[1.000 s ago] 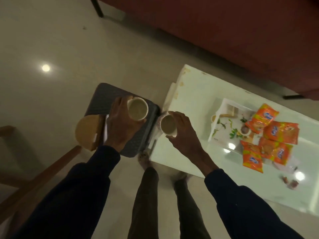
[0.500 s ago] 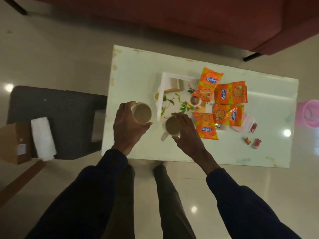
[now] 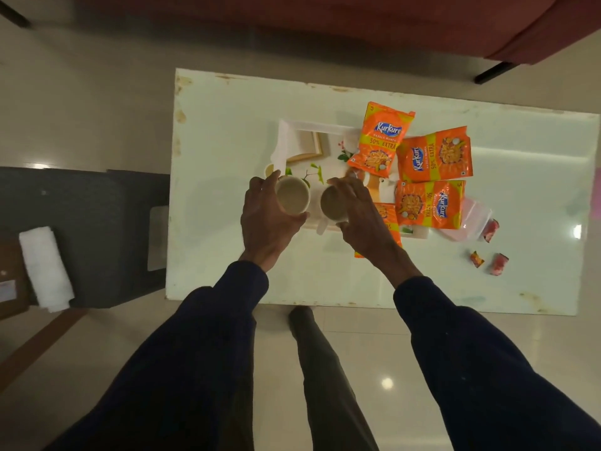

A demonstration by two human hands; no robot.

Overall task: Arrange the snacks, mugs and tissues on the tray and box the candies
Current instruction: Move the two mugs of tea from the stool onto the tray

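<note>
My left hand [image 3: 268, 222] grips a pale mug [image 3: 292, 198] from its left side, over the near left corner of the white leaf-printed tray [image 3: 286, 138]. Close beside it, my right hand [image 3: 357, 213] grips a second pale mug [image 3: 331, 203] whose handle points toward me. I cannot tell whether the mugs touch the tray. Several orange snack packets [image 3: 434, 154] lie across the tray's right part and the table. Three wrapped candies [image 3: 476, 258] lie on the table at the right, near a pink box [image 3: 471, 219]. White tissues [image 3: 45, 268] lie on the dark stool at the left.
The white table [image 3: 227, 125] stands between me and a red sofa [image 3: 357, 24]. A dark stool [image 3: 97, 229] sits left of the table, with a brown cardboard box [image 3: 9, 278] at its left edge. My legs stand at the table's near edge.
Both hands carried the mugs from the stool's side rightward over the table to the tray's near left corner. The view swung right and now centres on the table.
</note>
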